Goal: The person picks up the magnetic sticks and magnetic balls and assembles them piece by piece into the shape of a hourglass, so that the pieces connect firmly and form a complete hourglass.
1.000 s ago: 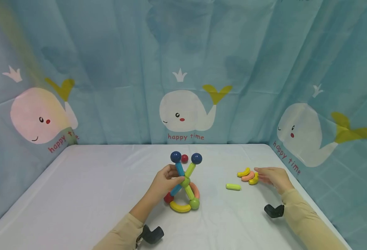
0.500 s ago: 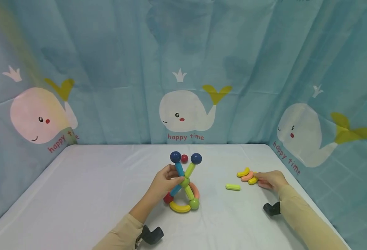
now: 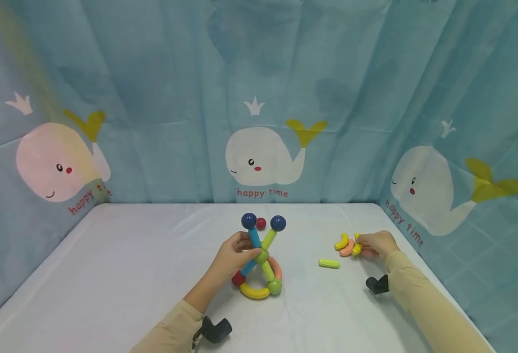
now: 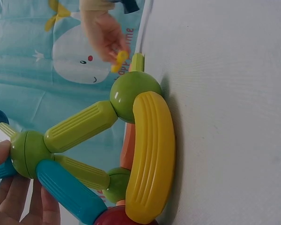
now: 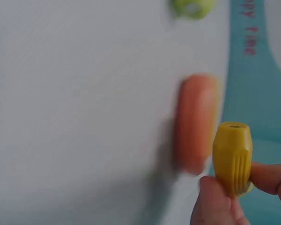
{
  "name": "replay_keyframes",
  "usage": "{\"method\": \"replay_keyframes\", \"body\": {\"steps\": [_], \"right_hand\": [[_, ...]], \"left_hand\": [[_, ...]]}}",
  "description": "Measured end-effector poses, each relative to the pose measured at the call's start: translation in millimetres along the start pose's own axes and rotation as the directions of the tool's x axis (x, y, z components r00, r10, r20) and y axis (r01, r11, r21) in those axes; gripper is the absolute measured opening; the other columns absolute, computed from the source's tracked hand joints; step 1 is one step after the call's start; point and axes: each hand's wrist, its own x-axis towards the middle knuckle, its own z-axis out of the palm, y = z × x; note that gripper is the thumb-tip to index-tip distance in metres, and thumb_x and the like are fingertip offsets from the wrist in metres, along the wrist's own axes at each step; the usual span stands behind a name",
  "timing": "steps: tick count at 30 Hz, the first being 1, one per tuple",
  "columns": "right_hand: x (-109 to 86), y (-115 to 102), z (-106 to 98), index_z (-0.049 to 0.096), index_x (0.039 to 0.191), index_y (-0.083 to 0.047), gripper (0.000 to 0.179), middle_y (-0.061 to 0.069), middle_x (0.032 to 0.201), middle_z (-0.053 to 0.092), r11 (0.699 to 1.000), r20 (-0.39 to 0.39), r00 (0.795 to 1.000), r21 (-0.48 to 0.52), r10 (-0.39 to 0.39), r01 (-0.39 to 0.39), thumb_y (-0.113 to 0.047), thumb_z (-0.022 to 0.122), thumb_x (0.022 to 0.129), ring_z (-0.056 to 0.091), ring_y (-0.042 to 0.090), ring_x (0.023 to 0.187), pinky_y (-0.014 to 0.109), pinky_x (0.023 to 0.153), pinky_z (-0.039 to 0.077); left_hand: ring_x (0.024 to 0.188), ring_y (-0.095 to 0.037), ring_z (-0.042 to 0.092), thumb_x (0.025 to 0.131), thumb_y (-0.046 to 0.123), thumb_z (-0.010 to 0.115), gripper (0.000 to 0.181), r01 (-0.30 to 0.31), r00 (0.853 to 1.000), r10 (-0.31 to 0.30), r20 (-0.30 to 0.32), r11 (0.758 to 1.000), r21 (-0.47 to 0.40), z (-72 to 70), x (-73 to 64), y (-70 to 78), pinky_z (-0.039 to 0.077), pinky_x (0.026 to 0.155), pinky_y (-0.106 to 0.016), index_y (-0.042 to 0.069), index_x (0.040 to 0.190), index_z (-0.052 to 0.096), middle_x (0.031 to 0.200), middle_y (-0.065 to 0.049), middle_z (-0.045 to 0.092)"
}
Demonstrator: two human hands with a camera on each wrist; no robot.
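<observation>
My left hand [image 3: 228,257] grips a magnetic stick-and-ball toy at the green middle ball [image 3: 262,255], thumb in front. Two dark blue balls [image 3: 278,223] top its crossed blue and green sticks. Below, a curved yellow stick [image 4: 152,157] joins a red ball [image 3: 238,279] to a green ball [image 4: 135,96]; a curved orange stick [image 3: 276,268] is behind. At the right, my right hand [image 3: 379,243] pinches another curved yellow stick [image 5: 233,159] between thumb and fingers. Beside it lie a loose orange stick [image 5: 196,124] and a loose yellow stick [image 3: 342,241].
A straight green stick [image 3: 329,263] lies between the toy and the loose curved sticks. A red ball [image 3: 261,223] shows behind the two blue balls; whether it is attached cannot be told. A whale-print curtain [image 3: 175,147] borders the white table [image 3: 109,264].
My right hand has moved left onto the nearest curved yellow stick, pinched it and turned it more upright. The loose yellow and orange sticks beside it have shifted slightly. My left hand stays put.
</observation>
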Motion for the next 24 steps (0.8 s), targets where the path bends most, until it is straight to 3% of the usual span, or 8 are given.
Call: {"method": "replay_keyframes", "body": {"steps": [5, 12, 17, 24], "right_hand": [[-15.6, -38, 15, 0.047, 0.134, 0.014, 0.056, 0.008, 0.1, 0.068, 0.996, 0.115, 0.99, 0.048, -0.083, 0.078, -0.021, 0.065, 0.094, 0.07, 0.004, 0.072, 0.019, 0.074, 0.059], [-32.7, -105, 57, 0.049, 0.135, 0.009, 0.051, 0.008, 0.101, 0.066, 0.981, 0.304, 0.941, 0.162, -0.149, 0.102, -0.017, 0.066, 0.094, 0.071, 0.01, 0.08, 0.024, 0.081, 0.06], [-42.5, -132, 86, 0.057, 0.13, 0.008, 0.046, 0.007, 0.097, 0.069, 0.976, 0.341, 0.92, 0.161, -0.195, 0.147, -0.016, 0.069, 0.093, 0.071, 0.012, 0.078, 0.028, 0.084, 0.059], [-48.2, -146, 104, 0.063, 0.126, 0.005, 0.041, 0.009, 0.096, 0.07, 0.971, 0.34, 0.914, 0.164, -0.223, 0.176, -0.017, 0.071, 0.092, 0.072, 0.013, 0.077, 0.025, 0.074, 0.061]], "left_hand": [[0.109, -0.023, 0.066, 0.09, 0.026, 0.073, 0.034, 0.005, 1.0, -0.005, 0.002, 1.0, 0.015, 1.1, -0.3, -1.9, 0.057, 0.095, -0.043, 0.011, 0.117, 0.06, 0.114, -0.007, 0.073], [0.107, -0.022, 0.067, 0.09, 0.022, 0.073, 0.03, -0.003, 1.0, 0.003, -0.023, 1.0, 0.009, 0.0, -0.7, 2.3, 0.057, 0.095, -0.044, 0.01, 0.115, 0.061, 0.111, -0.007, 0.074], [0.108, -0.023, 0.066, 0.09, 0.023, 0.073, 0.031, -0.003, 1.0, 0.003, -0.007, 1.0, 0.002, 0.4, 0.1, 2.1, 0.056, 0.095, -0.043, 0.01, 0.115, 0.061, 0.111, -0.007, 0.073], [0.11, -0.022, 0.065, 0.09, 0.024, 0.073, 0.031, -0.009, 1.0, 0.009, -0.002, 1.0, -0.005, 0.4, 2.3, 0.7, 0.055, 0.097, -0.045, 0.01, 0.115, 0.061, 0.111, -0.006, 0.074]]}}
